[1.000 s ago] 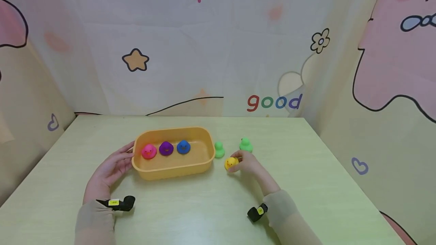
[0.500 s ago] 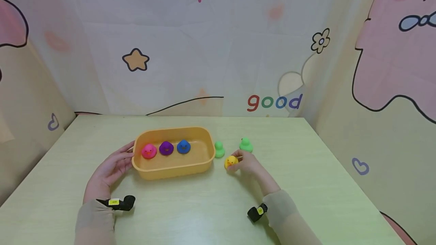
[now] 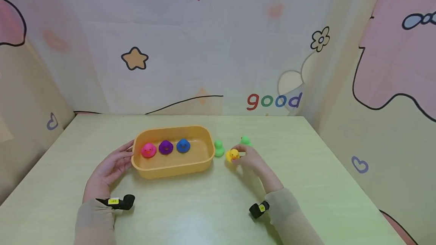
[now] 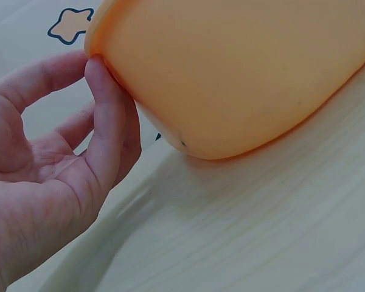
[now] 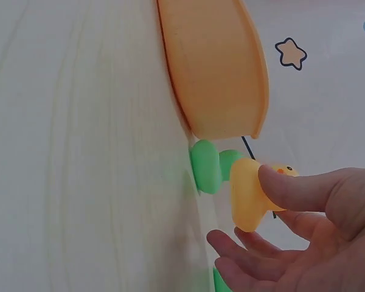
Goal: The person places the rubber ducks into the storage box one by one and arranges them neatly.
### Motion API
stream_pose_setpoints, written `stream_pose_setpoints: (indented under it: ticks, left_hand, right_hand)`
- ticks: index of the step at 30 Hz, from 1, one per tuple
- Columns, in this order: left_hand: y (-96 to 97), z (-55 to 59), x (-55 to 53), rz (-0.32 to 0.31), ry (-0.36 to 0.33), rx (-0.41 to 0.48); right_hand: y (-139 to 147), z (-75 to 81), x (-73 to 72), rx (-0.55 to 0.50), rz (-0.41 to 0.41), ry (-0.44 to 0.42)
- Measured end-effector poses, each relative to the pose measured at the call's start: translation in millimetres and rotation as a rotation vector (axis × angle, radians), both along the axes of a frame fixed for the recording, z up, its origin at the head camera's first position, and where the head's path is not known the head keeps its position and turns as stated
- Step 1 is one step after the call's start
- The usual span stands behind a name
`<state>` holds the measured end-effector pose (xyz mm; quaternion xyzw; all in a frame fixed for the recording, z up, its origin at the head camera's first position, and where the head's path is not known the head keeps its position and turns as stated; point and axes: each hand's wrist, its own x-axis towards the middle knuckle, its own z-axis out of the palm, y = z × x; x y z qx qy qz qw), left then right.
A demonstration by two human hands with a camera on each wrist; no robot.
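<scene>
On my head feed I see the right hand [image 3: 251, 157] pinching the yellow duck [image 3: 234, 155] between thumb and fingers, outside the orange tub [image 3: 177, 171] and near its right end. The duck's face is turned toward that camera. My right wrist feed shows it held clear of the table [image 3: 177, 214], the thumb pressed to its side and the lower fingers spread loosely beneath. I see the left hand [image 3: 112, 166] with relaxed fingers resting against the tub's left end, by the rim; I can't tell how firmly they press.

The tub sits upright, and I count three ducks in it, spaced in a row: a pink duck [image 3: 148, 151] on the left, a purple duck [image 3: 165, 147] in the middle and a blue duck [image 3: 183, 146] on the right. A green duck [image 3: 219, 149] stands just beside the tub's right end; whether they touch I can't tell. A second green duck [image 3: 245, 141] stands past the right hand, which hides part of it from me.

Each wrist has a small black camera [image 3: 127, 202] strapped by a pale sleeve [image 3: 95, 218]. On the printed cloth [image 3: 163, 25] behind the table I can make out a star [image 3: 134, 59], a flower [image 3: 316, 42] and the word "good" [image 3: 276, 100] in coloured letters
</scene>
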<state>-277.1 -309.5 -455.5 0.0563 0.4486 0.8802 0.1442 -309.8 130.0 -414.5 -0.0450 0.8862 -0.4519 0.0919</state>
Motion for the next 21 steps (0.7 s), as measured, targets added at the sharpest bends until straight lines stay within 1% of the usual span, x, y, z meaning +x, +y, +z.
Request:
stream_pose_setpoints:
  ticks: [2,10,15,21]
  left_hand:
    - [0.3,0.4,0.1,-0.002,0.005,0.002]
    - [0.7,2.1,1.3,-0.002,0.003,0.0]
    - [1.1,2.4,0.8,-0.004,0.014,0.001]
    - [1.8,2.7,0.5,-0.006,0.018,0.004]
  right_hand:
    - [1.5,0.9,0.0,-0.028,0.01,-0.003]
    - [5.1,3.9,-0.6,-0.171,0.033,-0.097]
    - [6.5,2.9,-2.0,-0.204,0.062,-0.103]
    - [6.0,0.8,-2.3,-0.204,0.08,-0.086]
